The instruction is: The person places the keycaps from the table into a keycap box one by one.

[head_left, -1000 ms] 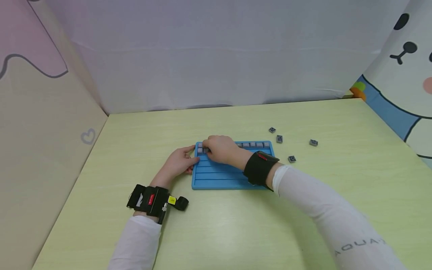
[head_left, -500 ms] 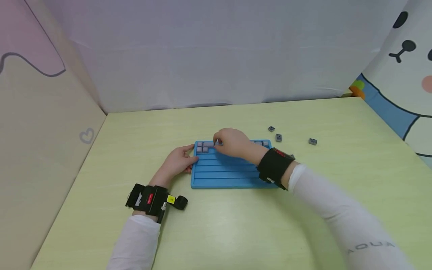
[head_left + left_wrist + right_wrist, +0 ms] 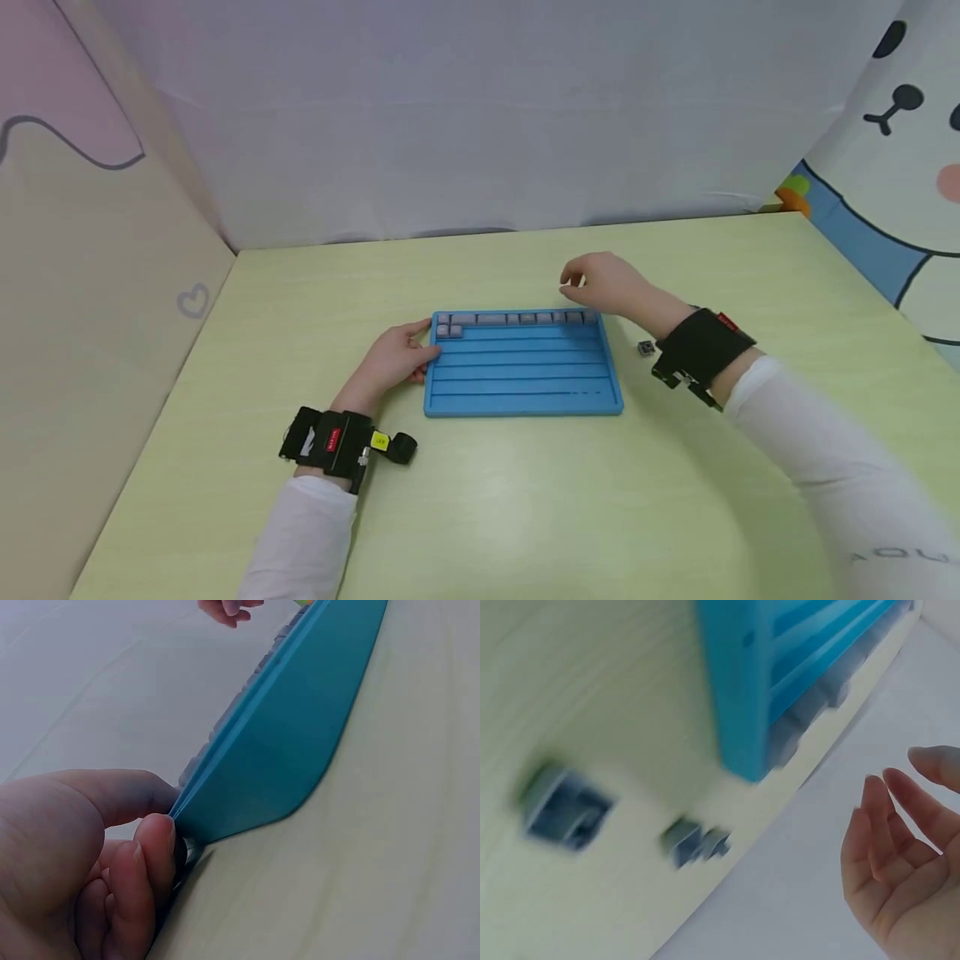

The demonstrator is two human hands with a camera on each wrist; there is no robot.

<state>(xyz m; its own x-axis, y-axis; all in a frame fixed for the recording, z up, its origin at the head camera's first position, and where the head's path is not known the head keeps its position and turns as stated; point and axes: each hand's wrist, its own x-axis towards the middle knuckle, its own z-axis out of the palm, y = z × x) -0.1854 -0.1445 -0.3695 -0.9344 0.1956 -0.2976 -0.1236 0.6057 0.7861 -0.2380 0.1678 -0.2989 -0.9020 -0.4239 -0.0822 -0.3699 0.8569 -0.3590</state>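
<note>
Three loose keycaps [image 3: 564, 810] lie right of the blue tray [image 3: 517, 385], one close by your right wristband [image 3: 703, 352]; a low sweep could scatter them, I judge. Your left hand [image 3: 386, 364] pinches the tray's left edge; a tug might jostle its load. In the tray: racked keycaps [image 3: 491, 319] line the far row, two more at left in the next. Your right hand [image 3: 603, 282], beyond the tray's far right corner, looks relaxed, grasping nothing visible.
</note>
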